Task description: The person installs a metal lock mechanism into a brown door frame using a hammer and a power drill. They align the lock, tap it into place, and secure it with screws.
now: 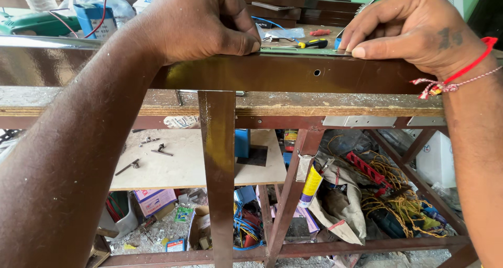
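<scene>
A long glossy brown metal bar (pixel 293 74) lies across the workbench edge, with a small hole near its right part and a brown upright piece (pixel 218 168) hanging down from it. My left hand (pixel 201 19) presses on the bar's top edge, thumb flat against it. My right hand (pixel 414 24), with a red thread bracelet at the wrist, presses its fingertips on a thin flat strip (pixel 304 51) lying along the top of the bar. Neither hand wraps around anything.
A yellow-handled screwdriver (pixel 312 43) and a red one lie behind the bar. A green power tool (pixel 34 23) sits far left. The wooden bench edge (pixel 340 104) is dusty. Below are a board shelf with small tools (pixel 167 166), cables, rope, boxes and a sealant tube (pixel 310 187).
</scene>
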### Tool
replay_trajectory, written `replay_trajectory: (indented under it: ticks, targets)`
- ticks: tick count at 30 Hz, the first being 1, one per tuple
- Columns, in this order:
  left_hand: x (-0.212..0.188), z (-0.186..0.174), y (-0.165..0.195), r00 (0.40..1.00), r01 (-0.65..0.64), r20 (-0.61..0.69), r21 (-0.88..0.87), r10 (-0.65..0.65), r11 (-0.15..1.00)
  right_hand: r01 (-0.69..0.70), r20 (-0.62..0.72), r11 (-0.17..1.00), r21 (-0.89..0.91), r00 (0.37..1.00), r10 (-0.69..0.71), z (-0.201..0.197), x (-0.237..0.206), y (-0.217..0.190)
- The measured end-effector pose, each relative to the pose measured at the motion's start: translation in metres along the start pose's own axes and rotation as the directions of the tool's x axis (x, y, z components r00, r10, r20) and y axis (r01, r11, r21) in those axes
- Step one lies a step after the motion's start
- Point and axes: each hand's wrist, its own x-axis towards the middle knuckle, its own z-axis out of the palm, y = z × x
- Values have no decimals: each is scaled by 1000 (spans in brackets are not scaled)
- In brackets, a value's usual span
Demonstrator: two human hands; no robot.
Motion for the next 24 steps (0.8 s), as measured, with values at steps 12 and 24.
replay_trajectory:
  ticks: [12,24]
  targets:
    - [46,-12,10,899,-183,437,278,45,943,-48,32,989,-136,998,53,4,3,-1]
    - [98,-15,43,599,192,744,226,-296,955,-46,72,994,-95,996,53,-13,50,-34]
